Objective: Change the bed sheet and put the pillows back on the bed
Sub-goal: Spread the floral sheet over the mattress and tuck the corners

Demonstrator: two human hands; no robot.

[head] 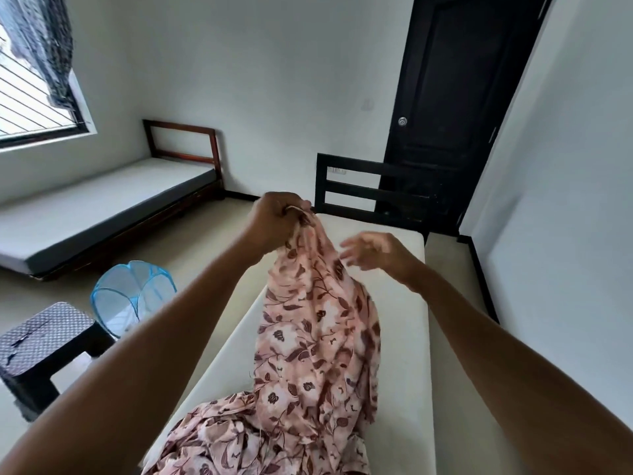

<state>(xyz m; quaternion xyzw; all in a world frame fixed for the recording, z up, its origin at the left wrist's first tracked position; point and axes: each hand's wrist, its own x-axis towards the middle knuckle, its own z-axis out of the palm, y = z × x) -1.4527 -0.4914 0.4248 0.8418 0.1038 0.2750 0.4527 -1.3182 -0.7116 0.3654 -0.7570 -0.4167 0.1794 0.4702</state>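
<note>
While the left hand (pixel 274 217) grips a bunched edge of the floral bed sheet (pixel 318 337) high above the bare white mattress (pixel 400 303), the cloth hangs from its curled fingers and pools at the mattress's near end. The right hand (pixel 373 252), motion-blurred, hovers over the mattress just right of the raised cloth, fingers spread and holding nothing; whether its fingertips touch the sheet cannot be told. A dark headboard (pixel 349 190) stands at the mattress's far end, a black door (pixel 455 97) beyond it. Left of the mattress, on the floor, sit a blue mesh basket (pixel 133 293) and a dark stool (pixel 41 341); a second bed (pixel 102 207) lies farther left.
</note>
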